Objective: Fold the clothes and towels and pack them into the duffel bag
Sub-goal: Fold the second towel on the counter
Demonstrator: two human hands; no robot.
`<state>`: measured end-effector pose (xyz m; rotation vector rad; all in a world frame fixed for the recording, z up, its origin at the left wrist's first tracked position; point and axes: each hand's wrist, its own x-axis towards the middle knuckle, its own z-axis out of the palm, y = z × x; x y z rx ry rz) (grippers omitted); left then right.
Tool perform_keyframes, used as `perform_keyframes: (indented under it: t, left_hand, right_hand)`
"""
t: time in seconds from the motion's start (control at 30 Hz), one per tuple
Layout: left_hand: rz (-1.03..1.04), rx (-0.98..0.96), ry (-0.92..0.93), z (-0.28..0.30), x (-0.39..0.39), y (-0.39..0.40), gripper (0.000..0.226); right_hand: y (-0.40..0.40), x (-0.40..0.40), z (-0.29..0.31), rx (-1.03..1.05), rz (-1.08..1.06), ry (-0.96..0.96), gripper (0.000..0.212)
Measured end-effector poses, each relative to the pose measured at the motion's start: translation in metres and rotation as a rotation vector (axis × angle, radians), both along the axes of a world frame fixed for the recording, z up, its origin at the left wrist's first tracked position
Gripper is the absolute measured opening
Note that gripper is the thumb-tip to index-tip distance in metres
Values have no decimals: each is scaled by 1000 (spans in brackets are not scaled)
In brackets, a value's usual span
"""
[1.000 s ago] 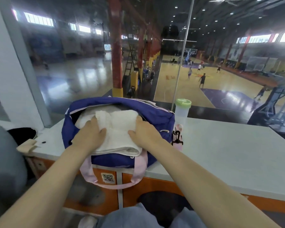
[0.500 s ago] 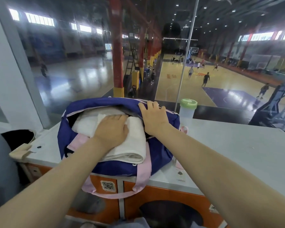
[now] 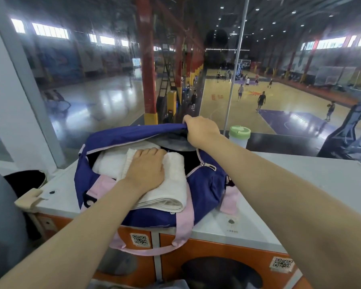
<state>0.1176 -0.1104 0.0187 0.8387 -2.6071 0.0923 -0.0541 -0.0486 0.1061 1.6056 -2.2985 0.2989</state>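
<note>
A blue duffel bag (image 3: 204,184) with pink straps stands on the white counter (image 3: 300,184), its top unzipped. A folded white towel (image 3: 171,190) lies half in the opening, its near end hanging over the front wall. My left hand (image 3: 146,167) presses flat on the towel. My right hand (image 3: 200,130) grips the bag's far top flap and holds it lifted. Another white cloth (image 3: 108,163) lies inside the bag to the left, and dark fabric shows under the raised flap.
A clear bottle with a green lid (image 3: 239,135) stands behind the bag to the right. A glass wall rises just past the counter's far edge. A grey chair back (image 3: 2,226) is at the left. The counter's front is orange.
My right hand left the towel, reached to the bag's far edge and lifted the flap. My left hand slid to the towel's middle and pushed it further into the bag.
</note>
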Motion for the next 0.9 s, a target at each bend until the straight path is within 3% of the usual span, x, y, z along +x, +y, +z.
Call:
perform_keyframes:
  t: [0.07, 0.17, 0.27, 0.37, 0.53, 0.63, 0.8, 0.9]
  left_hand:
    - [3, -20, 39, -4, -2, 2, 50]
    - [-4, -102, 108, -12, -5, 4, 36]
    - [-18, -170, 131, -12, -8, 1, 25]
    - [-19, -182, 153, -13, -9, -1, 22]
    - [-2, -218, 176, -26, -9, -1, 28]
    - [4, -257, 203, -31, -9, 5, 33]
    - [10, -266, 190, -36, -7, 8, 41]
    - [9, -269, 183, -35, -6, 10, 42]
  right_hand:
    - [2, 1, -5, -79, 43, 1, 39]
    - [4, -1, -8, -147, 115, 14, 38]
    - [5, -10, -10, -114, 339, 57, 35]
    - [7, -17, -20, -67, 587, 232, 31]
    - [14, -17, -31, -145, 704, 282, 23]
    - [16, -23, -36, -55, 554, 411, 13]
    - [7, -26, -51, 203, 267, 480, 51]
    - [0, -23, -51, 223, 151, 443, 46]
